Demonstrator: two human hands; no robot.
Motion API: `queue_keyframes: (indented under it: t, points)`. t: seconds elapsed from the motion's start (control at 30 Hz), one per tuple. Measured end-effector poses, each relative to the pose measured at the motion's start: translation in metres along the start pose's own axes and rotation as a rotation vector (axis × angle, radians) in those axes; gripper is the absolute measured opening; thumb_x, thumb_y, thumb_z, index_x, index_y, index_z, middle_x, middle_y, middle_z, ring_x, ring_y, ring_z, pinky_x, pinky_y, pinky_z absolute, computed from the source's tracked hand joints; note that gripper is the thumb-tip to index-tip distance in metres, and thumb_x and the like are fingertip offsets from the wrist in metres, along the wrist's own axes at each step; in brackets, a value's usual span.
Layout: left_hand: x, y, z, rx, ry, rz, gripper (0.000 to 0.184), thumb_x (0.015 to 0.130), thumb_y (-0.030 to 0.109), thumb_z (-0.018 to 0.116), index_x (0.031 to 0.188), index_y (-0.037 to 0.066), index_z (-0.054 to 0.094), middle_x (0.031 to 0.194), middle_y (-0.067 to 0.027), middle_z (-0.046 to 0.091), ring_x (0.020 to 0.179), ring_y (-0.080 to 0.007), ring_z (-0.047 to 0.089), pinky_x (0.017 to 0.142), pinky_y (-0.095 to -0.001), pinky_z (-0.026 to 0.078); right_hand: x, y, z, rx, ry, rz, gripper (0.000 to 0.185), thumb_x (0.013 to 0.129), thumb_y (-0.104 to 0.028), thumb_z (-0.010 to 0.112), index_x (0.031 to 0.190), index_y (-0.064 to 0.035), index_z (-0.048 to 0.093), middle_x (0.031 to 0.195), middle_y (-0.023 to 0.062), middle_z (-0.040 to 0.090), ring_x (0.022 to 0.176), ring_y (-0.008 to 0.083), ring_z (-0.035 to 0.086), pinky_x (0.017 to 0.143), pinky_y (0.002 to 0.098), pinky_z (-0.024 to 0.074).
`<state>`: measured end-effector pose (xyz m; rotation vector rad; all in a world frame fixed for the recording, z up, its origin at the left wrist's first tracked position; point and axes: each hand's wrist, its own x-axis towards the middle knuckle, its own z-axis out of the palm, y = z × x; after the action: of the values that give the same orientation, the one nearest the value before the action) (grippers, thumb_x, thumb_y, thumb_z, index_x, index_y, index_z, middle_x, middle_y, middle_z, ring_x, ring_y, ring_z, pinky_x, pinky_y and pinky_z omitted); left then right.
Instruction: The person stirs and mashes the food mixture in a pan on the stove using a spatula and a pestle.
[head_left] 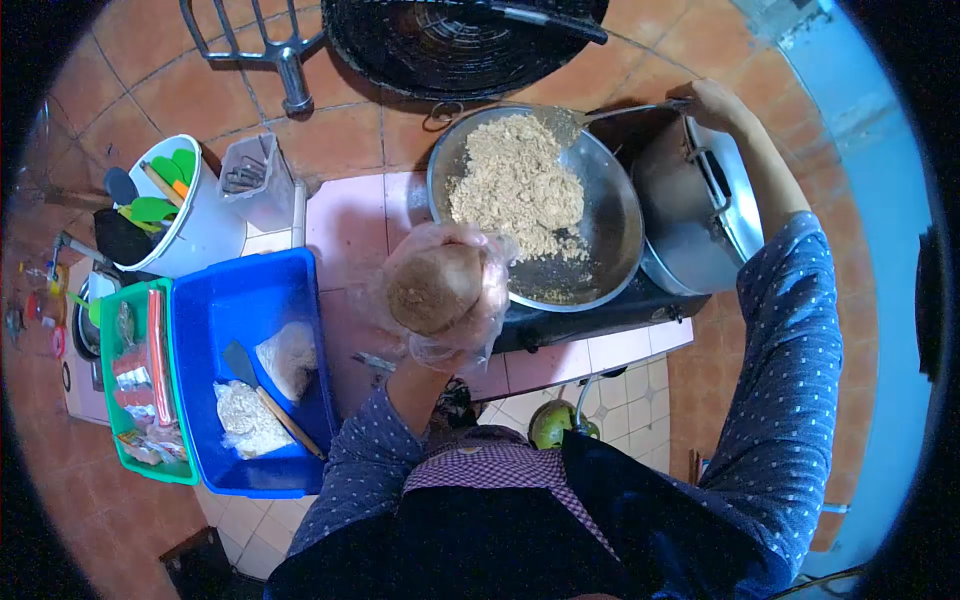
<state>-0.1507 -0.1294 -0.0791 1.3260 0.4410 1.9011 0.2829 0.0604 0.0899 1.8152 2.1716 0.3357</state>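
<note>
My left hand (492, 285), in a clear plastic glove or bag, is closed around a rounded brown lump (432, 290). What the lump is made of I cannot tell. It is held up just left of a wide metal pan (615, 235). Pale brown crumbly mixture (520, 180) fills much of the pan's left and upper part. At the far right edge of the pan, my bare right hand (708, 105) grips the handle of a spatula (635, 110). The spatula's blade rests in the mixture near the pan's upper rim.
The pan sits on a black stove (540, 332), beside a tall metal pot (690, 200). To the left are a blue tub (245, 480) with bags and a spatula, a green basket (120, 300) and a white bucket (215, 225). A green gas cylinder (550, 425) stands below.
</note>
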Motion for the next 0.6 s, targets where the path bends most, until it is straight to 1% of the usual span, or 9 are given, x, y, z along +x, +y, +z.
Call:
queue_keyframes:
  t: [0.13,0.17,0.23,0.27,0.33,0.4,0.5,0.57,0.6]
  points:
    - [-0.001,0.011,-0.002,0.220,-0.044,-0.110,0.033,0.082,-0.001,0.073,0.112,0.003,0.061,0.099,-0.0112,0.070,0.089,-0.0162,0.069,0.093,-0.0350,0.056,0.025,0.017,0.010,0.060,-0.044,-0.113,0.037,0.084,-0.010,0.072,0.120,-0.0140,0.074,0.108,0.0150,0.075,0.100,0.0382,0.070,0.086,0.0454,0.0550]
    - [-0.004,0.008,-0.002,0.221,-0.035,-0.109,0.033,0.082,-0.001,0.073,0.112,0.003,0.061,0.099,-0.0112,0.070,0.089,-0.0162,0.069,0.093,-0.0350,0.056,0.034,0.024,0.013,0.090,-0.053,-0.149,0.038,0.084,-0.010,0.072,0.122,-0.0146,0.074,0.109,0.0147,0.075,0.100,0.0378,0.070,0.086,0.0451,0.0552]
    - [-0.009,0.003,-0.002,0.260,-0.018,-0.100,0.030,0.078,0.003,0.076,0.105,0.004,0.064,0.098,-0.0092,0.071,0.093,-0.0165,0.069,0.104,-0.0385,0.052,0.036,0.011,0.002,0.057,-0.046,-0.137,0.039,0.084,-0.010,0.072,0.122,-0.0155,0.074,0.110,0.0142,0.075,0.100,0.0372,0.070,0.086,0.0449,0.0554]
    - [-0.011,0.003,-0.001,0.262,-0.012,-0.098,0.030,0.078,0.003,0.076,0.105,0.004,0.064,0.098,-0.0092,0.071,0.093,-0.0165,0.069,0.104,-0.0385,0.052,0.038,0.002,-0.004,0.030,-0.042,-0.119,0.039,0.084,-0.010,0.072,0.123,-0.0164,0.073,0.111,0.0137,0.075,0.101,0.0365,0.071,0.086,0.0447,0.0555]
    - [-0.013,0.003,0.000,0.063,-0.002,-0.187,0.034,0.075,0.005,0.081,0.105,0.004,0.065,0.098,-0.0086,0.070,0.098,-0.0186,0.069,0.108,-0.0421,0.049,0.052,-0.007,-0.011,0.001,-0.058,-0.105,0.039,0.085,-0.011,0.072,0.123,-0.0173,0.073,0.111,0.0135,0.075,0.100,0.0363,0.071,0.086,0.0447,0.0557]
    - [-0.016,-0.001,0.002,0.155,-0.008,-0.133,0.035,0.074,0.005,0.082,0.106,0.004,0.065,0.098,-0.0083,0.070,0.100,-0.0197,0.068,0.109,-0.0428,0.049,0.067,-0.009,-0.013,-0.023,-0.079,-0.088,0.039,0.085,-0.012,0.073,0.123,-0.0183,0.074,0.111,0.0134,0.075,0.100,0.0360,0.071,0.086,0.0447,0.0558]
    - [-0.025,-0.005,0.000,0.312,-0.052,-0.072,0.037,0.074,0.006,0.083,0.106,0.004,0.066,0.099,-0.0081,0.070,0.101,-0.0219,0.068,0.109,-0.0441,0.048,0.077,-0.008,-0.014,-0.126,-0.098,-0.156,0.037,0.087,-0.017,0.074,0.124,-0.0212,0.074,0.118,0.0109,0.074,0.107,0.0325,0.070,0.093,0.0454,0.0518]
    - [-0.027,-0.007,-0.001,0.392,-0.078,-0.069,0.037,0.073,0.007,0.083,0.106,0.004,0.066,0.100,-0.0083,0.070,0.101,-0.0229,0.069,0.109,-0.0446,0.049,0.079,-0.030,-0.025,-0.252,-0.023,-0.226,0.035,0.090,-0.021,0.073,0.125,-0.0233,0.073,0.128,0.0064,0.071,0.119,0.0273,0.065,0.101,0.0457,0.0446]
    - [-0.027,-0.005,0.001,0.361,-0.064,-0.130,0.036,0.073,0.007,0.084,0.105,0.005,0.066,0.100,-0.0085,0.070,0.100,-0.0231,0.069,0.108,-0.0447,0.049,0.076,-0.042,-0.029,-0.289,-0.017,-0.203,0.036,0.090,-0.022,0.072,0.126,-0.0233,0.072,0.130,0.0031,0.069,0.123,0.0231,0.061,0.105,0.0451,0.0387]
